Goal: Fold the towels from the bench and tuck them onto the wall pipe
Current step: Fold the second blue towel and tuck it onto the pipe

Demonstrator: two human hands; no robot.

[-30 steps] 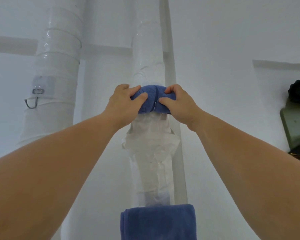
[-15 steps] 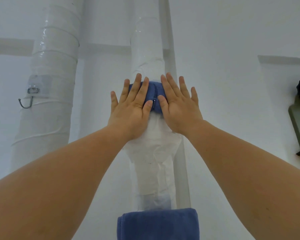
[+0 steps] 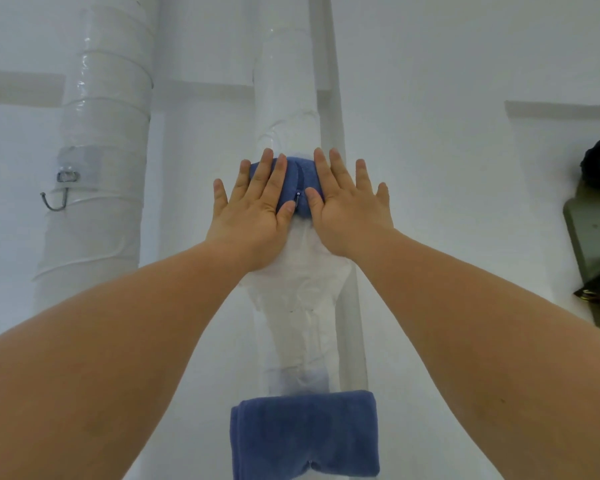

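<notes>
A folded blue towel (image 3: 297,183) sits on the white wrapped wall pipe (image 3: 284,98), above a bulge of white wrapping. My left hand (image 3: 253,209) lies flat on the towel's left side with straight, spread fingers. My right hand (image 3: 349,202) presses flat on its right side in the same way. Most of the towel is hidden under my palms. A small metal hook tip shows between my thumbs. Lower down, a second folded blue towel (image 3: 305,434) hangs on the same pipe.
A thicker white taped pipe (image 3: 101,161) stands to the left and carries a metal hook (image 3: 58,199). At the right edge a dark green object (image 3: 593,237) with a black bundle on top leans against the white wall.
One second ago both hands gripped the upper towel with curled fingers. They have since flattened out and now press on it with straight fingers; the view shifted slightly.
</notes>
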